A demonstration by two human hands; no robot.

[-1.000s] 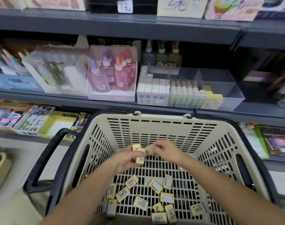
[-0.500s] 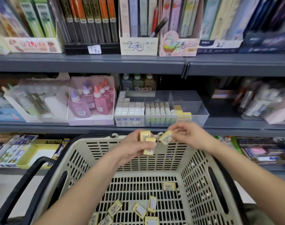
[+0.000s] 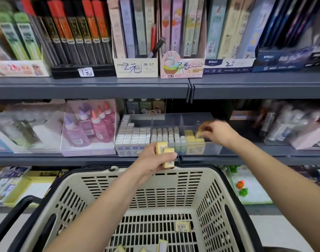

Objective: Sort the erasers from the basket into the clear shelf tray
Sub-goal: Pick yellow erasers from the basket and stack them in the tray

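Listener: Where are the hands, and what do they hold?

Describer: Left hand (image 3: 153,159) hangs just in front of the clear shelf tray (image 3: 197,120), below its front wall and above the far rim of the basket (image 3: 142,180). Its fingers and thumb are curled round a small bunch of yellow erasers (image 3: 164,150), at least two, standing on end. Right hand (image 3: 217,133) reaches over the tray's front wall into its right-hand compartment, forearm stretched out. Its fingertips look pinched on a single eraser (image 3: 199,134), just above the yellow stack (image 3: 191,139) already in that compartment. The hand is blurred, so the grip cannot be read finely.

Listener: What could go wrong from here?

Describer: Three things, as I judge it. First, the stack is low and loose, and the knuckles come in close over it, so a careless release could knock pieces askew. Second, the eraser is small and wrapped, so let go at a tilt it may slide off into the bare right end of the compartment instead of lining up. Third, the left hand's bunch is clamped one-handed. If the grip slackens while attention is on the tray, an eraser could slip out, most likely down into the basket.

Listener: Is much left to sort?

Describer: Some loose erasers (image 3: 182,226) lie on the basket floor, well below the tray.
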